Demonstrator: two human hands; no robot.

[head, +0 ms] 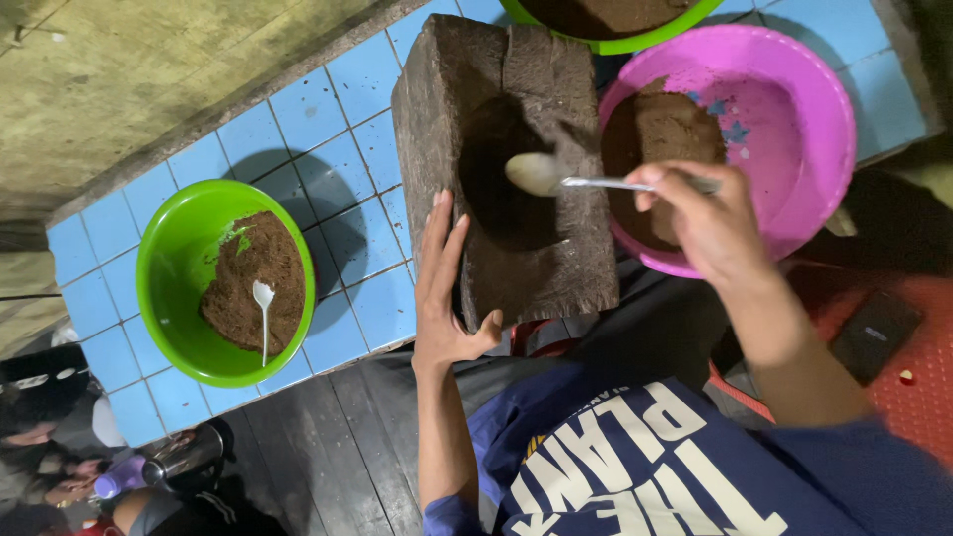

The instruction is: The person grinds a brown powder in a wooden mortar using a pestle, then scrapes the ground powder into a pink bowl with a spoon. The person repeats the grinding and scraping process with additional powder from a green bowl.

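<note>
Far left, lower corner: dark clothing and a purple-capped flask (169, 465) on the dark plank floor, details unclear. On the blue-tiled desk (298, 109), toward its left end: green bowl (167, 260), round, holding a mound of brown crumbly soil (253, 283) with a small white plastic spoon (263, 316) lying on top, bowl end up. Centre of desk: dark wooden block (447, 79), rough-hewn, with a deep hollow (501, 184) carved in its middle and a crack running down from its top edge. Left hand (444, 288) laid flat along the near left side of the block, fingers (438, 243) stretched out and released, thumb hooked round the bottom corner; grasping nothing, only steadying. Metal spoon (541, 174) held level over the hollow, bowl of the spoon inside its rim, handle running right. Right hand (700, 213) above the near edge of the pink basin, fingers (660, 177) clenched on the spoon handle. Behind the block, at the top edge: second green bowl (620, 44), only partly seen, with brown fill. Right end of desk: pink basin (794, 119), touching the block's right side, with a flat-topped lump of brown soil (660, 134) against its left wall. Far right: red surface (923, 387) bearing a small dark flat object (876, 335). Bottom: blue printed shirt (635, 467).
</note>
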